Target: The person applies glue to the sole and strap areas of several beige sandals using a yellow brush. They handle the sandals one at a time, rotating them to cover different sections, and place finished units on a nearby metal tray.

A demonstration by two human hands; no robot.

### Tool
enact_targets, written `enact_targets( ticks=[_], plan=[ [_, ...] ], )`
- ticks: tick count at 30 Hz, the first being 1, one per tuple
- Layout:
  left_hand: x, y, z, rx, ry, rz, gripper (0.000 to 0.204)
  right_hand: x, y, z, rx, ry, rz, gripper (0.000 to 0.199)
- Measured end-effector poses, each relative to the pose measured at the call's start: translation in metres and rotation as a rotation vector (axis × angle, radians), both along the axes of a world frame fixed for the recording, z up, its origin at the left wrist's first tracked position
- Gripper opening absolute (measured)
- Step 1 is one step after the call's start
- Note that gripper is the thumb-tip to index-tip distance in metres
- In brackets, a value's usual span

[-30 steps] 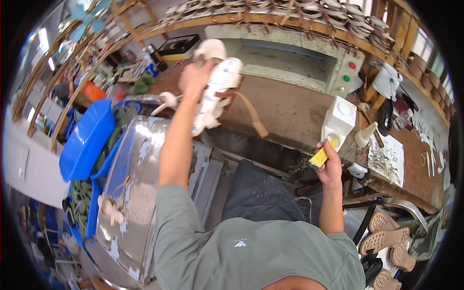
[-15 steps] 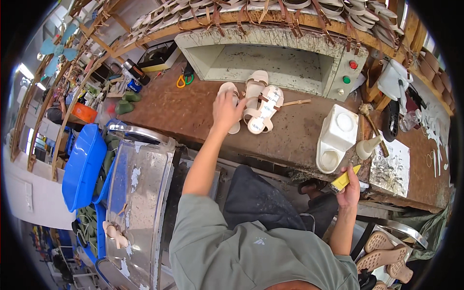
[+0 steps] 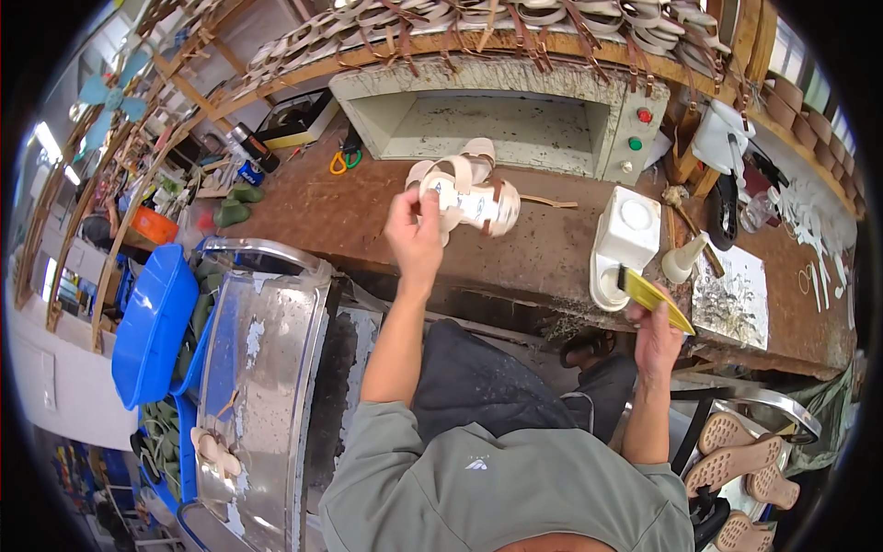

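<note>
My left hand (image 3: 414, 241) is closed on the near end of a cream sandal upper (image 3: 478, 204) with a printed white footbed and brown strap parts. It is tilted above the brown workbench, and another cream sandal piece (image 3: 477, 152) shows behind it. My right hand (image 3: 657, 339) grips a yellow brush (image 3: 655, 300), its dark bristle edge pointing up and left. That edge is close to the round cup of a white plastic dispenser (image 3: 629, 226); whether they touch I cannot tell. Right of the dispenser stands a cream cone-shaped bottle (image 3: 681, 264).
A metal box oven (image 3: 478, 106) with an open front stands at the back, below a shelf of straps (image 3: 552, 17). Orange-and-green scissors (image 3: 346, 156) lie on the bench (image 3: 322, 198). Blue baskets (image 3: 154, 327) and a metal chair (image 3: 262, 368) are left; tan soles (image 3: 736, 455) lie lower right.
My left hand has taken hold of the printed sandal, lifting and turning it leftward. My right hand has swung the brush so its bristle edge now points up and left, near the dispenser cup.
</note>
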State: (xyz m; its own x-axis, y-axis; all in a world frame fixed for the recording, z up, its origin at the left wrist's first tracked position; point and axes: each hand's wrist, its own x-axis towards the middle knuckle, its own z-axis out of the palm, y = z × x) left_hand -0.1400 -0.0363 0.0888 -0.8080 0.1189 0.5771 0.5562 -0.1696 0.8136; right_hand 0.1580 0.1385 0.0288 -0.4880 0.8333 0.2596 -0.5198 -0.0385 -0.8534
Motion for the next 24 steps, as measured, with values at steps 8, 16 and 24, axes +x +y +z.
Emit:
enact_targets(
  ticks=[8, 16, 24],
  plan=[
    [0.103, -0.078, 0.065, -0.420, -0.246, -0.617, 0.008, -0.019, -0.069, 0.070, 0.292, -0.030, 0.061, 0.033],
    [0.173, -0.077, -0.024, 0.102, -0.911, -0.827, 0.017, -0.083, -0.121, 0.065, 0.843, -0.292, 0.126, 0.034],
    [0.203, -0.134, -0.096, -0.245, -0.542, -0.811, 0.046, -0.064, -0.108, 0.053, 0.914, -0.272, 0.065, 0.039]
  ],
)
